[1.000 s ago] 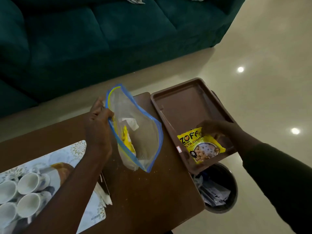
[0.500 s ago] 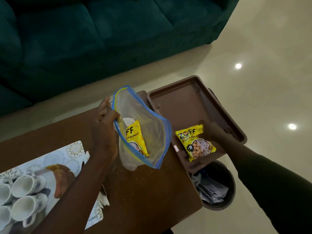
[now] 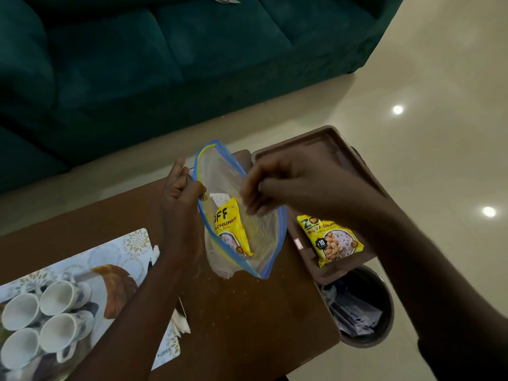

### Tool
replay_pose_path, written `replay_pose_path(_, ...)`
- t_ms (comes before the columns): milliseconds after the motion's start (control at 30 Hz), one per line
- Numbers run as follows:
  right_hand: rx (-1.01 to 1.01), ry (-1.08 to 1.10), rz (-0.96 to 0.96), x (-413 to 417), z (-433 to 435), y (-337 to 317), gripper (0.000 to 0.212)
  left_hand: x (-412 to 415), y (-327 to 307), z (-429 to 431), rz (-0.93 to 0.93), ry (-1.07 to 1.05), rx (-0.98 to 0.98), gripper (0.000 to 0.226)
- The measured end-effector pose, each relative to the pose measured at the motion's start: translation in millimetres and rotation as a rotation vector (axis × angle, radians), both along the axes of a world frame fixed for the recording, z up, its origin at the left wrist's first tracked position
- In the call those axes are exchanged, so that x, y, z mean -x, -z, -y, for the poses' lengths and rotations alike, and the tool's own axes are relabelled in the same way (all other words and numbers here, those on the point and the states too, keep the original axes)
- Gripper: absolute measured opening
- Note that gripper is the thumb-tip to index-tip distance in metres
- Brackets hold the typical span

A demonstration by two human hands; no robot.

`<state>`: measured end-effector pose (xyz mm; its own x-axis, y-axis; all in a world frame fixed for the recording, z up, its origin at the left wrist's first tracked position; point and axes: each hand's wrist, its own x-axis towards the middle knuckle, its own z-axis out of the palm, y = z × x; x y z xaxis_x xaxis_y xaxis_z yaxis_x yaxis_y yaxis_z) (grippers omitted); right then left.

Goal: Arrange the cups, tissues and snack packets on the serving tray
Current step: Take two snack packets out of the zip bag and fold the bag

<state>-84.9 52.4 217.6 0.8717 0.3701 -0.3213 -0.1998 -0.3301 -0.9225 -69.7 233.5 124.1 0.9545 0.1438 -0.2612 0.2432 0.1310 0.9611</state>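
**Right hand at the mouth of the bag, one packet lying on the tray**

I am holding the zip bag upright on the table with my left hand, which is pinching the bag's left rim between thumb and fingers. The bag's mouth is gaping toward me, its blue and yellow seal standing in a wide loop. Inside it a yellow snack packet is leaning against the left wall, and something white is showing just behind the packet's top.

My right hand is hovering over the bag's right rim, fingers curled down toward the opening. They are blurred, so I cannot tell whether they are gripping the plastic or merely touching it; no packet is showing in that hand.

The brown tray is sitting at the table's right end, just right of the bag, with its near right corner jutting past the table's edge over a round bin on the floor. A second packet is lying flat in the tray's near end, face up.

At the near left, four white cups are lying on their sides on a printed mat. Tissues are peeking out beside my left forearm.
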Motion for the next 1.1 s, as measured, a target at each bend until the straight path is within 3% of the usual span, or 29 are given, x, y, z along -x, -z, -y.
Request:
replay_pose_path(33, 0.099, -0.074, -0.106, 2, -12, 13, 0.026, 1, 0, 0, -0.001, 0.002, -0.01, 0.043)
replay_pose_path(133, 0.663, -0.26, -0.228, 1, -41, 77, 0.03, 7, 3, 3, -0.013, 0.053, 0.023, 0.042)
replay_pose_path(200, 0.802, -0.253, -0.234, -2, -50, 117, 0.038, 12, 9, 5, -0.006, 0.118, 0.043, 0.033)
replay_pose_path(267, 0.773, -0.183, -0.229, -6, -55, 141, 0.025, 16, 15, 7, 0.04, 0.158, -0.023, 0.019)
replay_pose_path(300, 0.762, -0.144, -0.23, -8, -56, 149, 0.024, 17, 18, 6, 0.074, 0.166, -0.064, 0.028)
replay_pose_path(367, 0.784, -0.08, -0.226, -12, -61, 162, 0.039, 19, 23, 2, 0.128, 0.168, -0.13, 0.035)
replay_pose_path(500, 0.907, 0.02, -0.292, -13, -73, 182, 0.045, 19, 25, -7, 0.124, 0.147, -0.215, 0.03)
replay_pose_path(633, 0.887, 0.053, -0.262, -10, -81, 194, 0.022, 18, 27, -12, 0.062, 0.097, -0.179, 0.034)
replay_pose_path(733, 0.862, 0.039, -0.202, -6, -80, 193, 0.023, 15, 25, -9, 0.005, 0.051, -0.097, 0.026)
replay_pose_path(800, 0.8, 0.002, -0.177, -6, -78, 187, 0.014, 14, 21, -7, -0.016, 0.023, -0.059, 0.017)
replay_pose_path(867, 0.751, -0.037, -0.148, -11, -76, 176, 0.022, 10, 18, -8, -0.016, -0.015, -0.056, 0.02)
replay_pose_path(967, 0.722, -0.124, -0.12, -23, -72, 143, 0.013, 7, 15, -7, -0.016, -0.054, -0.093, 0.019)
replay_pose_path(1100, 0.65, -0.16, -0.077, -26, -61, 79, 0.021, 5, 10, -9, 0.026, -0.137, -0.168, 0.041)
